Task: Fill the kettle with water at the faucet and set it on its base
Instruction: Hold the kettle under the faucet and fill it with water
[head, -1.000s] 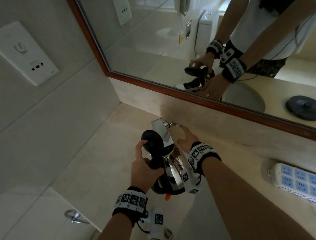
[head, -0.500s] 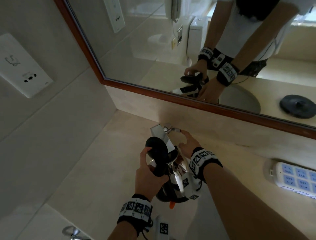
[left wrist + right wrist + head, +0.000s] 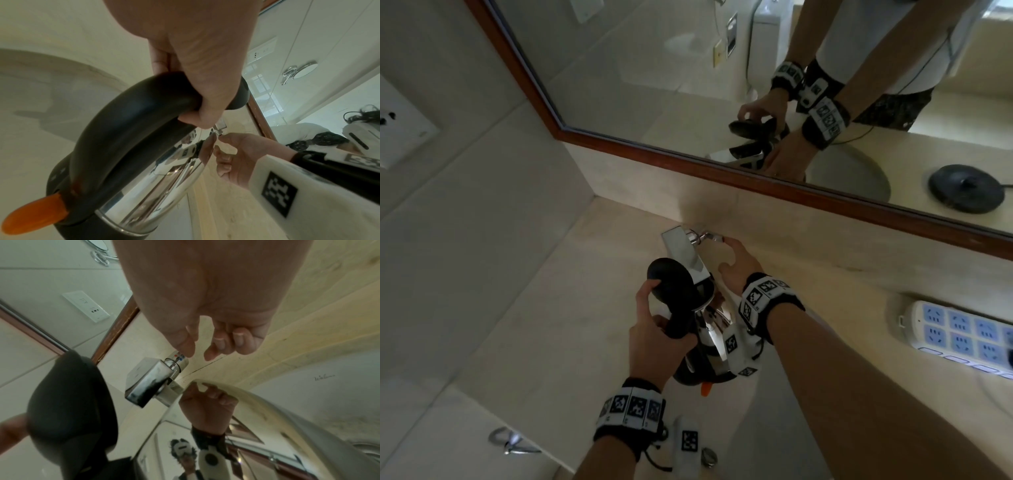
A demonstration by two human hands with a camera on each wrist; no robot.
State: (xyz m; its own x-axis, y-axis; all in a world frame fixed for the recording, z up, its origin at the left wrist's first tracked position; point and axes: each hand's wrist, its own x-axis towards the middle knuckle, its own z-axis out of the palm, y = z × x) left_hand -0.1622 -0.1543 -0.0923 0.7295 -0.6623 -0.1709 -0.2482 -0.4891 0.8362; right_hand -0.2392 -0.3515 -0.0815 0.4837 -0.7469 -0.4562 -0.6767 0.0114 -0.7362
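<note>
A chrome kettle [image 3: 714, 337] with a black handle and an orange switch [image 3: 706, 389] hangs over the sink. Its black lid [image 3: 671, 284] stands open under the faucet spout [image 3: 681, 246]. My left hand [image 3: 654, 337] grips the handle [image 3: 131, 116] from the left. My right hand [image 3: 736, 269] hovers at the faucet lever [image 3: 707, 236], fingers loosely curled, the index tip at the lever's end. In the right wrist view the thumb and index finger of my right hand [image 3: 197, 352] sit just beside the knob [image 3: 177, 360] with red and blue dots, with nothing between them. No running water shows.
The black round kettle base [image 3: 965, 188] appears only as a mirror reflection at the right. A white and blue power strip [image 3: 962, 332] lies on the beige counter [image 3: 534, 325] to the right. The mirror's wooden frame [image 3: 756, 185] runs behind the faucet. A wall socket [image 3: 400, 126] sits at the left.
The head view has shifted a little. The kettle and both hands stay in about the same places at the faucet.
</note>
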